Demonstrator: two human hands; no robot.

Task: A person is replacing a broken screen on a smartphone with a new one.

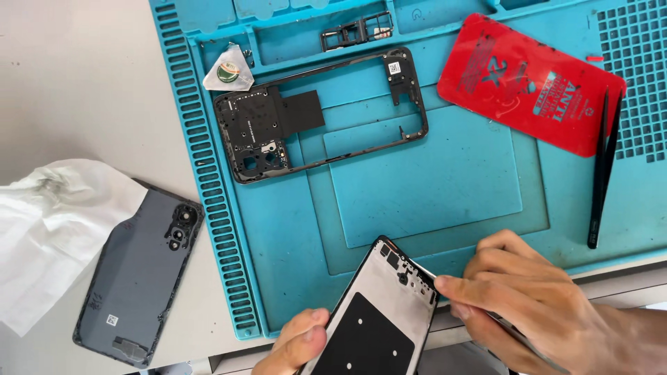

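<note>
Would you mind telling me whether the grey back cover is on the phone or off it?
Off. The back cover lies alone beside the blue mat, inner side up, partly under white paper.

The work mat [431, 201] looks like matt blue rubber, ribbed along its nine o'clock edge. The phone frame [316, 114] is dull black plastic. The red card [528, 83] shines glossily. The tweezers [603, 173] are matt black metal. The tissue [48, 236] is crumpled white paper. The back cover [135, 278] is smooth, satiny grey.
</note>
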